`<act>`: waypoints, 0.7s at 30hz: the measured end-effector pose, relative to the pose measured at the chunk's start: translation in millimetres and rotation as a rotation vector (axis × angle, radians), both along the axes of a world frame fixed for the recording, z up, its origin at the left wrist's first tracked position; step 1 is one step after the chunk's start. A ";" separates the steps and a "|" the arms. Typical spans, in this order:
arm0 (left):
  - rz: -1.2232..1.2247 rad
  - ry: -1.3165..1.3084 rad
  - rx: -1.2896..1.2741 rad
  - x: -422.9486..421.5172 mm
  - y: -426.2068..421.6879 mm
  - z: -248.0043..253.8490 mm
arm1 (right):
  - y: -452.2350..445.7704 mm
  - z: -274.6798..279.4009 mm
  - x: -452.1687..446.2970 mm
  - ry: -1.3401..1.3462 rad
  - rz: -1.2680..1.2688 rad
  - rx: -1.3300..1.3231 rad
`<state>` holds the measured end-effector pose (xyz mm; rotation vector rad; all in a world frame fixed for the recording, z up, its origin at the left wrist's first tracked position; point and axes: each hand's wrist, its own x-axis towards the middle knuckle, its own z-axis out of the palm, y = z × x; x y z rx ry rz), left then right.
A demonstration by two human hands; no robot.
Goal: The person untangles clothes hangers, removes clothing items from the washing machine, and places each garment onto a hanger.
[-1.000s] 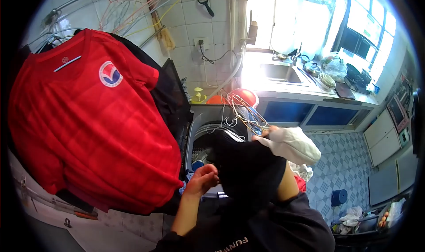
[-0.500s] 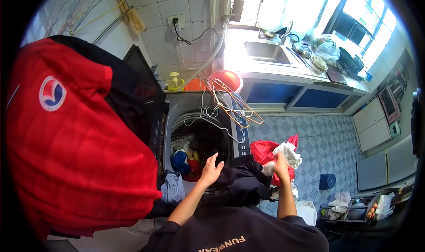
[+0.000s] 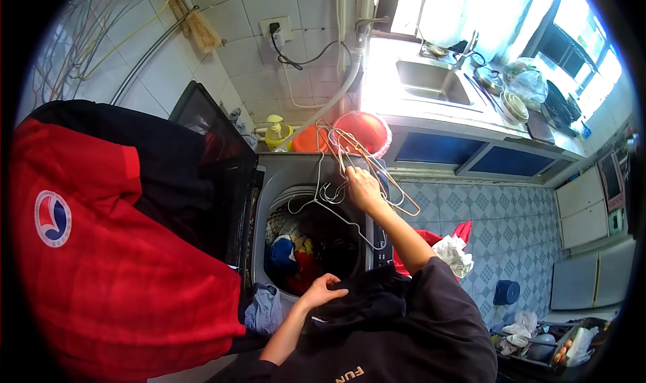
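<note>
My right hand (image 3: 364, 189) reaches over the washing machine's far right edge, its fingers closed on the bunch of wire hangers (image 3: 344, 141). Exactly which hanger it grips is hard to see. My left hand (image 3: 319, 293) is open, thumb apart from the fingers, at the left side of a dark garment (image 3: 367, 295) draped over the near rim. Below lies the open drum of the top-loading washing machine (image 3: 259, 205), with blue, white, yellow and red clothes (image 3: 286, 256) inside. A white hanger (image 3: 340, 215) stretches across the drum opening.
Left, a red shirt (image 3: 134, 262) and dark clothing hang beside the raised lid (image 3: 222, 134). A grey-blue cloth (image 3: 264, 309) lies at the near left rim. Red and white clothes (image 3: 454, 255) are to the right. Behind stand a yellow pump bottle (image 3: 276, 131) and a red basin (image 3: 363, 131).
My right hand has left the white and red clothes on the right and moved up and left to the hangers. My left hand has lowered slightly beside the dark garment. The view has shifted.
</note>
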<state>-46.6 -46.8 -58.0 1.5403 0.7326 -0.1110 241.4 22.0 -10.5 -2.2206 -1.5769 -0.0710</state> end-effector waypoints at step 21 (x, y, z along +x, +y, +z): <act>0.138 -0.209 0.288 -8.7 -23.0 75.3 | -25.1 36.8 -12.7 0.014 0.332 -0.181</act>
